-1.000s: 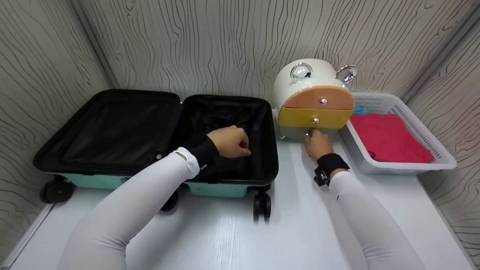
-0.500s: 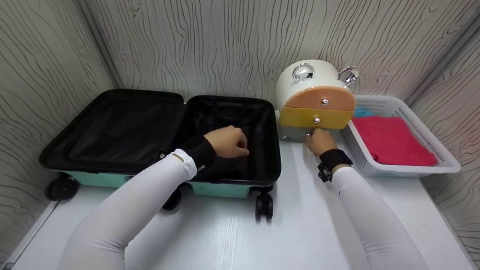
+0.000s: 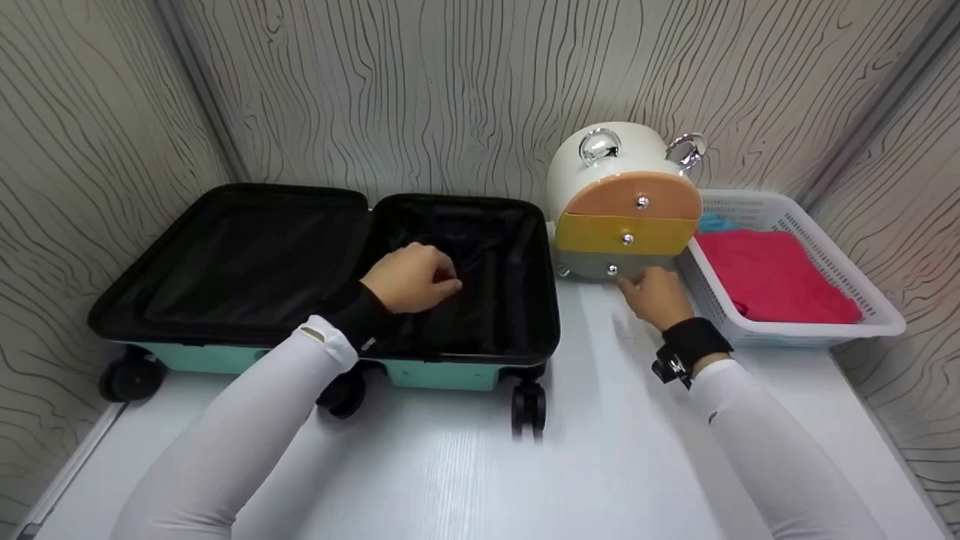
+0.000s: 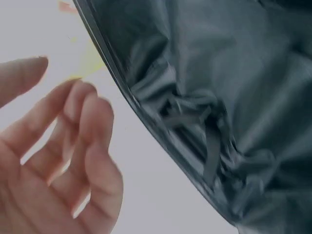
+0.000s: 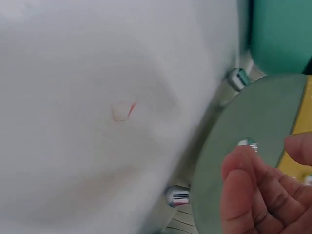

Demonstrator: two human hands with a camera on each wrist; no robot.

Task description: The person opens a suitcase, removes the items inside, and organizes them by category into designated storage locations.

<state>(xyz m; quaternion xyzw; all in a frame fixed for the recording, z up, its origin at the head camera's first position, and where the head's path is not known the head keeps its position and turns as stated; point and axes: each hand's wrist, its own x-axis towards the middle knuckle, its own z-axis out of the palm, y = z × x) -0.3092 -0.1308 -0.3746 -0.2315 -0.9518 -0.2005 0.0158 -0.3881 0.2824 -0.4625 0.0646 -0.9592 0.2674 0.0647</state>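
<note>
Head view is showing the right hand [image 3: 654, 294] hovering just in front of the grey bottom drawer [image 3: 619, 264] of the small drawer chest [image 3: 622, 202], fingers loosely curled near its silver knob [image 3: 612, 269], grasping nothing. That drawer is lying closed, its long axis running left-right, front facing the person. The left hand [image 3: 411, 277] is resting relaxed inside the open suitcase [image 3: 315, 262], over black lining.

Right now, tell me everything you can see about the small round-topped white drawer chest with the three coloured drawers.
The small round-topped white drawer chest stands upright on the white table, between the open black-lined suitcase and the white basket. Glossy, plastic-looking, it has two shiny chrome rings on top and three drawers: peach, yellow and grey-green, each with a small silver knob. All look closed. The right hand is at the bottom drawer, fingertips by its knob.
</note>
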